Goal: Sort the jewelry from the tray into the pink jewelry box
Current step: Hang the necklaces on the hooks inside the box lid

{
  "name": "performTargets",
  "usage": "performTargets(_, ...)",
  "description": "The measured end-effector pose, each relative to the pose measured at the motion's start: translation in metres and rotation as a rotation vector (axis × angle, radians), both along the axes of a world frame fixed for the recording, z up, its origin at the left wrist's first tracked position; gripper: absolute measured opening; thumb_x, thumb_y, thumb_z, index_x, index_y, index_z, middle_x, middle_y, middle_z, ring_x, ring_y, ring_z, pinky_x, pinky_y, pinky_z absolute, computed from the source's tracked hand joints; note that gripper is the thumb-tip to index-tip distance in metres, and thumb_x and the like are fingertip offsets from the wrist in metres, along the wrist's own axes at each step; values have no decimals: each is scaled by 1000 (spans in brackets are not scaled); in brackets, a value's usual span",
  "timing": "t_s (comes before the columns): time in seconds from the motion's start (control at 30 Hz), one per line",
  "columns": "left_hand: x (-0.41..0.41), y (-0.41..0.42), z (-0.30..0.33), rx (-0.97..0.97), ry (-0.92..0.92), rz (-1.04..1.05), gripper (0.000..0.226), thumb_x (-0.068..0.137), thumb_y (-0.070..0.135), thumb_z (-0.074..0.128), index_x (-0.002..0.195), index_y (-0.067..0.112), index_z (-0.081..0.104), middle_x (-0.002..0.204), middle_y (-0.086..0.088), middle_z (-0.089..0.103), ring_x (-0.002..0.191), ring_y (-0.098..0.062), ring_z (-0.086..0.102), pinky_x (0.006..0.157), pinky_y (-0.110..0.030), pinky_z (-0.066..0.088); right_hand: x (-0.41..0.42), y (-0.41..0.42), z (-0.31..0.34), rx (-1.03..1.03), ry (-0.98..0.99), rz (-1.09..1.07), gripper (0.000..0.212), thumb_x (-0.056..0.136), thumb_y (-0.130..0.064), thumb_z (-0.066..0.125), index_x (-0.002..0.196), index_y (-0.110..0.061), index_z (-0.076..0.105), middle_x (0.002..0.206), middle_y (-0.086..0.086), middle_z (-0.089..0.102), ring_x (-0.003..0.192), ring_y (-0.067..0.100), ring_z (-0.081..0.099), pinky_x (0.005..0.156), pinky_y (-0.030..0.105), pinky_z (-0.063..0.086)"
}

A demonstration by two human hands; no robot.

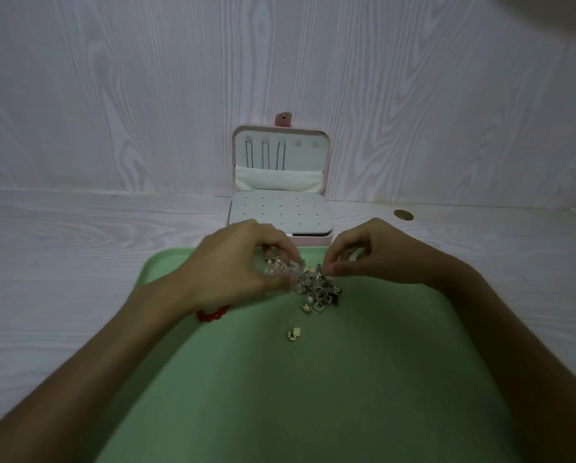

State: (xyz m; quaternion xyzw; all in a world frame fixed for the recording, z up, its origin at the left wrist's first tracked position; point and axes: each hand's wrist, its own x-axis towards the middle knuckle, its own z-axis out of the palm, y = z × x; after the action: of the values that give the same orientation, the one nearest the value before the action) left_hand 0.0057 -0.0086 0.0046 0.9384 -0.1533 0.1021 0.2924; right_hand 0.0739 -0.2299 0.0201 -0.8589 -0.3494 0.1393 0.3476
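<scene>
A pale wood-grain tabletop [63, 262] and a matching wall are seen under dim light. Over the far part of the green tray [279, 396], both hands are curled into a tangled heap of jewelry [313, 285]: the left hand [233, 272] is pinched on clear, glinting pieces at the heap's left side, and the right hand [373, 259] is pinched on a piece at its right side. A red bead bracelet [211, 315] is worn on the left wrist. A small pale piece [294, 334] lies apart on the tray, nearer the person than the heap. Just beyond the tray, the pink jewelry box [280, 182] stands open, its lid upright against the wall.
</scene>
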Motion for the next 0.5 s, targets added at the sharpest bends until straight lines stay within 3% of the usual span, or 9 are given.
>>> performTargets(0.1, 6, -11, -6, 162, -4, -30, 39, 70, 56, 71, 106, 43, 62, 100, 28, 56, 96, 5, 45, 79, -26, 42, 1, 5, 1, 105, 92, -43, 5, 80, -16, 71, 85, -14, 69, 81, -3, 73, 75, 5, 67, 69, 14, 51)
performTargets(0.17, 11, -13, -9, 170, -12, -3, 40, 71, 59, 69, 106, 41, 63, 103, 24, 59, 97, 2, 47, 79, -28, 43, 2, 8, 1, 122, 132, -59, 5, 82, -16, 69, 85, -14, 66, 87, 5, 74, 78, 10, 68, 70, 21, 53)
performTargets(0.37, 20, 0, -10, -56, 98, -17, 11, 83, 38, 68, 93, 34, 71, 85, 14, 70, 84, -5, 63, 82, -39, 52, 1, 8, 1, 165, 207, -117, 5, 87, -15, 64, 88, -10, 64, 86, 5, 75, 77, 14, 70, 68, 23, 54)
performTargets(0.5, 24, 3, -4, -223, 182, -29, 11, 87, 21, 66, 96, 22, 71, 83, 8, 72, 78, -5, 67, 80, -28, 51, 0, 12, 2, 264, 269, -160, 9, 87, -17, 65, 91, -9, 67, 84, 8, 74, 75, 15, 67, 65, 20, 54)
